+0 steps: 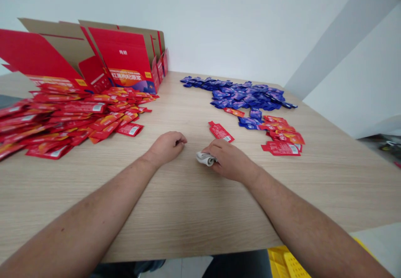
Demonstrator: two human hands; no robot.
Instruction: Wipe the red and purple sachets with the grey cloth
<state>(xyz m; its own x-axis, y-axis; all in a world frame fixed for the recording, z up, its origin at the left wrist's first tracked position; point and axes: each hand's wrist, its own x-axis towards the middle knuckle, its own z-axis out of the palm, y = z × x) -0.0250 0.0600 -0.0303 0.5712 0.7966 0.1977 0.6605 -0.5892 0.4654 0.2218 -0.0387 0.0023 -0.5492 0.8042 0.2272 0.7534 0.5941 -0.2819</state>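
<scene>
My right hand (pixel 230 159) grips a folded whitish cloth (pixel 205 158), pressing it against the light wood tabletop (pixel 188 211). Just behind those fingers lies a single red pouch (pixel 221 132), back side up with its barcode showing. To the left, my left hand (pixel 167 148) rests on the table with its fingers curled in and nothing visible in them. The nearest item on that side is a red pouch (pixel 130 129) at the edge of a large heap of red pouches (pixel 78 115).
Red cardboard boxes (pixel 122 52) with raised flaps stand behind the red heap. A spread of blue-purple pouches (pixel 247 94) lies at the back right, with several red pouches (pixel 283 136) in front. Below the table's front edge is a yellow plastic crate (pixel 286 263).
</scene>
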